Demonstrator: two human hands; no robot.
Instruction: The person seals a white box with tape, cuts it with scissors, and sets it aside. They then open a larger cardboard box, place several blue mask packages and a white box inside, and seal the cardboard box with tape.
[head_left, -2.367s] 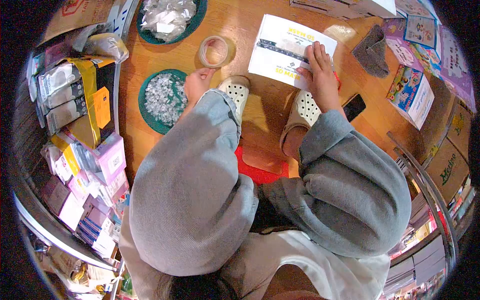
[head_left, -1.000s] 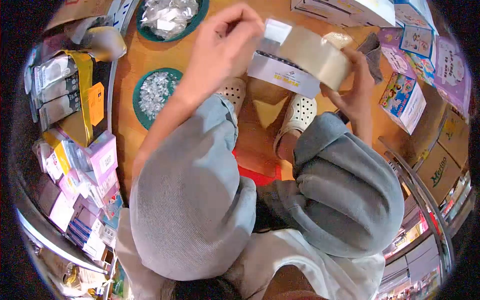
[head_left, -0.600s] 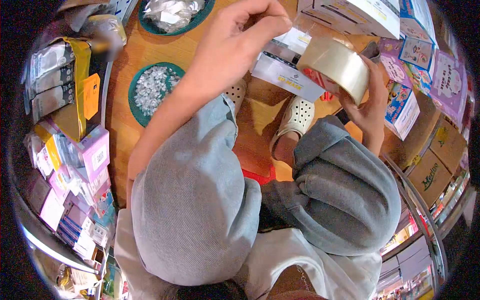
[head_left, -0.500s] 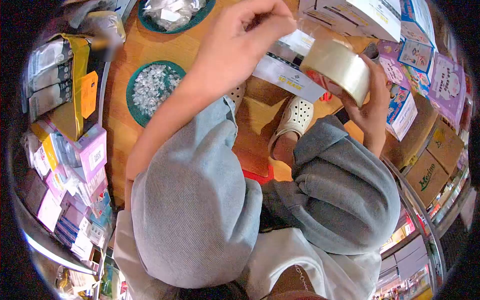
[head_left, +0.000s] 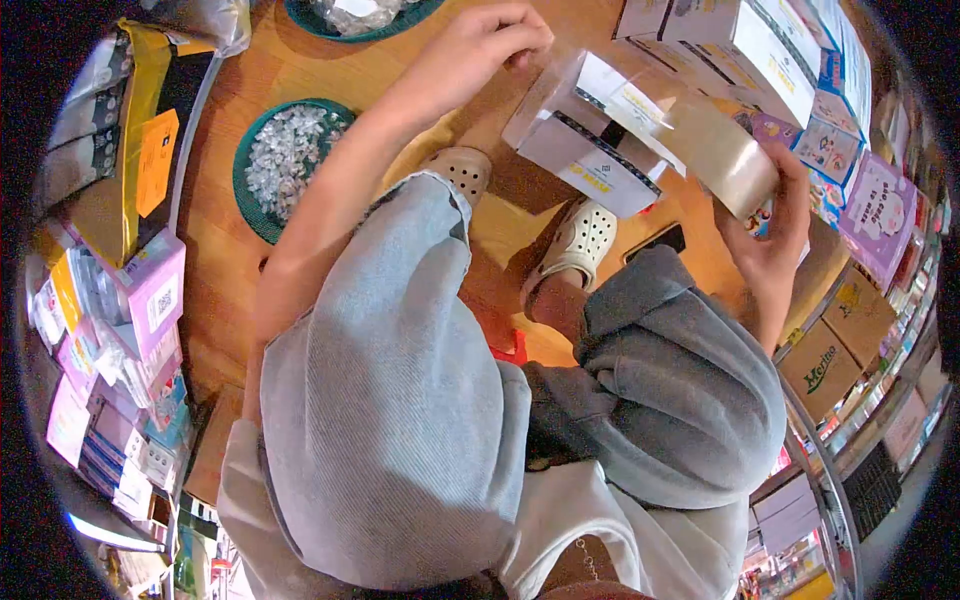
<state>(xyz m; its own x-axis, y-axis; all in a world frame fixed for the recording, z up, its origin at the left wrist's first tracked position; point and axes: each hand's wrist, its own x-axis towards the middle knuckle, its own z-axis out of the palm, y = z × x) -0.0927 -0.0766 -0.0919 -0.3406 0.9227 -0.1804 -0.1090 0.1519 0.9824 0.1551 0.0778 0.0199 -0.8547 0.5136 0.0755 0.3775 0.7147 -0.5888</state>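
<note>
My right hand [head_left: 770, 225] grips a wide roll of clear packing tape [head_left: 735, 165] by its side. A clear strip runs left from the roll across the top of a small white box [head_left: 590, 165] with black trim and yellow lettering. My left hand [head_left: 495, 42] is closed in a pinch at the far end of the strip, left of the box; the exact tape edge in its fingers is hard to see. The box stands on the wooden floor in front of my feet, with its top flaps standing partly up.
Similar white boxes [head_left: 740, 60] are stacked at the upper right, beside purple packages [head_left: 875, 215]. Green baskets hold clear pieces [head_left: 290, 160] and plastic bags [head_left: 370, 15]. A dark flat object [head_left: 660, 240] lies near my shoe [head_left: 580, 240]. Brown cartons [head_left: 825, 365] stand at right.
My hands have moved apart, the left one leftward and the roll rightward, with more tape now stretched between them. The white box shows more fully beneath the strip.
</note>
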